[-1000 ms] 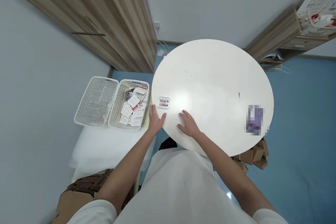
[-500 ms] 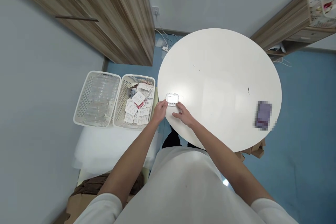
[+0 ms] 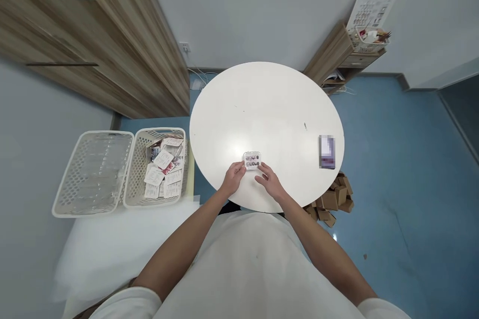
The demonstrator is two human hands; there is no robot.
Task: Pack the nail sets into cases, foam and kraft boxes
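Clear plastic case [image 3: 252, 160]: between the fingertips of the left hand [image 3: 233, 178] and the right hand [image 3: 271, 183], just beyond both; whether it rests or is lifted, I cannot tell
Small oval pieces [image 3: 252, 158]: dark, two rows inside the case, ahead of the hands
Left hand: narrow, thumb and fingers drawn together on the case's near left corner
Right hand: wider, fingertips at the case's right edge, thumb spread apart from it
Round white table [image 3: 269, 104]: under both hands, spreading ahead and to their right
Card basket [image 3: 136, 174]: white, perforated, left of the left hand, heaped with printed cards [image 3: 163, 159]
Second basket [image 3: 75, 174]: farther left, beside the first, holding clear plastic packaging [image 3: 103, 164]
Purple item [image 3: 327, 152]: well right of the right hand, near the table's edge, blurred by pixels
Cardboard boxes [image 3: 331, 200]: right of the right hand, below the tabletop
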